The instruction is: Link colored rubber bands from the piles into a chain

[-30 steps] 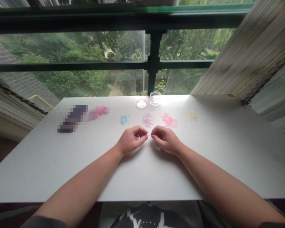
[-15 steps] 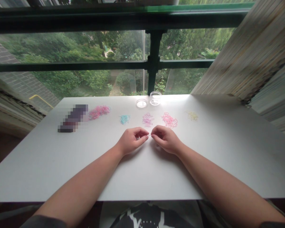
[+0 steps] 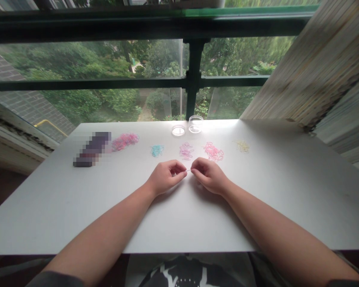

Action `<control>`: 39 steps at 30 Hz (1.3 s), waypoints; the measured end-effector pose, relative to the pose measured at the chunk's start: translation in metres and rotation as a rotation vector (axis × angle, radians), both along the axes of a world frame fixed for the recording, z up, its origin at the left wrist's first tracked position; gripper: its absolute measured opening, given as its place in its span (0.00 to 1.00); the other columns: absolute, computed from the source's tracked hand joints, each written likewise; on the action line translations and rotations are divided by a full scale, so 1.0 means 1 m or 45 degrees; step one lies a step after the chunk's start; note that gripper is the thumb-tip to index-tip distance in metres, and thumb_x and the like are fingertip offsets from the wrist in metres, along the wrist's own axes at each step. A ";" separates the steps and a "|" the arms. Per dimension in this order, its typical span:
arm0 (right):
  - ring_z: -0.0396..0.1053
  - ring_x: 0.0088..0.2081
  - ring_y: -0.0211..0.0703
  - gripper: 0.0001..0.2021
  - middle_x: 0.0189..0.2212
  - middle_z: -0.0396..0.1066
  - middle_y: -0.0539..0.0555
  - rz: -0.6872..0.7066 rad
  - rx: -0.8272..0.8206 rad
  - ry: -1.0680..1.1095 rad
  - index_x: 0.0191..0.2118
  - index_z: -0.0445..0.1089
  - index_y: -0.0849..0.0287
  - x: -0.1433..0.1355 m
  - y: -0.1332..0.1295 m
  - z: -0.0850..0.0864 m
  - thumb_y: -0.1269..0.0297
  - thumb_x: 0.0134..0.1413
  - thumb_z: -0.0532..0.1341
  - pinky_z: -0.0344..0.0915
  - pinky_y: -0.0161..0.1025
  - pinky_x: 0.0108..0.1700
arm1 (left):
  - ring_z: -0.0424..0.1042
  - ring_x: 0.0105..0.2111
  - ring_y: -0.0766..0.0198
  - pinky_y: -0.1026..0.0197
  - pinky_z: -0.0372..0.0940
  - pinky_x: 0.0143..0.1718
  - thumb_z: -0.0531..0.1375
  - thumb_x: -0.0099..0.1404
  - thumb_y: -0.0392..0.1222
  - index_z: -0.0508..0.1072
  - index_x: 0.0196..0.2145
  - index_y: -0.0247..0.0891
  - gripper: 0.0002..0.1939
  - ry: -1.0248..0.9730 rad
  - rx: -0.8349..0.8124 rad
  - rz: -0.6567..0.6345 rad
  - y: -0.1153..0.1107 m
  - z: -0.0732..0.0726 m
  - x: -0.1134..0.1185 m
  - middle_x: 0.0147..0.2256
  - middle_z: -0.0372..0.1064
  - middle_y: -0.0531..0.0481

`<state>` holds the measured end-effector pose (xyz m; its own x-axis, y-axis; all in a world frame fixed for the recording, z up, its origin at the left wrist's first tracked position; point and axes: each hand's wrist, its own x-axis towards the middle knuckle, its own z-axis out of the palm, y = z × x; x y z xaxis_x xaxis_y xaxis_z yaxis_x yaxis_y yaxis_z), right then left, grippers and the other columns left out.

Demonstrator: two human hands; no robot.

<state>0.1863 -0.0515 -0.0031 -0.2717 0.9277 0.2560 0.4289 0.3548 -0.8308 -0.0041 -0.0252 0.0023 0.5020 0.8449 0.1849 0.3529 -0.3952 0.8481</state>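
Note:
Thumb and fingers of my left hand [image 3: 165, 177] pinch one end of a thin pale rubber band [image 3: 188, 171]. Its other end is pinched in my right hand [image 3: 211, 176], so a short stretch shows between the fingertips. Just beyond the hands lie small piles of rubber bands: a blue pile [image 3: 157, 150], a lilac pile [image 3: 186, 151], a pink pile [image 3: 213, 151] and a pale yellow pile [image 3: 242, 146]. Farther left is a larger mixed pile [image 3: 125, 141] of pink and bluish bands.
A clear round tub [image 3: 196, 124] and its clear lid [image 3: 178, 130] stand at the back of the white table [image 3: 86, 211]. On the left lies a dark blurred-out object [image 3: 92, 149]. Behind the table is a green-framed window [image 3: 193, 59], with a curtain [image 3: 299, 59] at right.
Both hands hold nearly the same place. The fingertips have drawn very slightly apart, and a little more of the band shows between them.

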 end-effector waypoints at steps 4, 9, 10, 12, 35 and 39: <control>0.58 0.23 0.34 0.01 0.22 0.63 0.48 -0.008 0.013 -0.016 0.30 0.63 0.58 0.000 0.000 0.001 0.69 0.51 0.55 0.56 0.33 0.26 | 0.70 0.27 0.66 0.66 0.64 0.29 0.59 0.57 0.45 0.73 0.32 0.36 0.09 0.015 -0.005 0.005 0.000 0.000 0.000 0.29 0.73 0.49; 0.58 0.23 0.34 0.01 0.22 0.62 0.47 -0.007 0.026 -0.045 0.30 0.62 0.58 0.001 0.000 0.000 0.70 0.51 0.55 0.56 0.33 0.26 | 0.69 0.26 0.67 0.66 0.63 0.28 0.59 0.57 0.45 0.74 0.32 0.36 0.10 0.041 -0.003 0.010 0.001 -0.001 -0.001 0.29 0.74 0.50; 0.58 0.23 0.34 0.01 0.22 0.62 0.47 -0.006 0.030 -0.051 0.30 0.62 0.58 0.001 0.000 0.000 0.70 0.51 0.55 0.56 0.32 0.26 | 0.68 0.26 0.67 0.66 0.63 0.28 0.59 0.57 0.45 0.74 0.32 0.36 0.10 0.044 -0.003 0.013 0.001 -0.001 -0.001 0.29 0.73 0.50; 0.58 0.23 0.34 0.02 0.22 0.62 0.47 -0.006 0.036 -0.063 0.30 0.62 0.58 0.001 0.000 0.000 0.70 0.51 0.55 0.55 0.32 0.26 | 0.68 0.26 0.67 0.66 0.63 0.28 0.59 0.57 0.45 0.75 0.32 0.36 0.10 0.053 0.000 0.016 0.001 -0.001 -0.001 0.29 0.74 0.50; 0.57 0.23 0.33 0.02 0.21 0.61 0.46 -0.028 0.043 -0.111 0.30 0.62 0.59 0.000 0.003 -0.002 0.70 0.51 0.54 0.55 0.31 0.26 | 0.67 0.27 0.68 0.67 0.62 0.30 0.57 0.59 0.43 0.73 0.31 0.37 0.08 0.095 0.009 0.001 0.003 0.000 0.001 0.29 0.73 0.52; 0.57 0.22 0.33 0.02 0.21 0.61 0.46 -0.004 0.016 -0.086 0.29 0.61 0.58 -0.001 0.003 -0.003 0.71 0.50 0.54 0.55 0.31 0.25 | 0.66 0.26 0.69 0.67 0.61 0.29 0.57 0.59 0.42 0.72 0.30 0.37 0.07 0.095 0.023 0.012 0.003 -0.001 0.001 0.29 0.72 0.52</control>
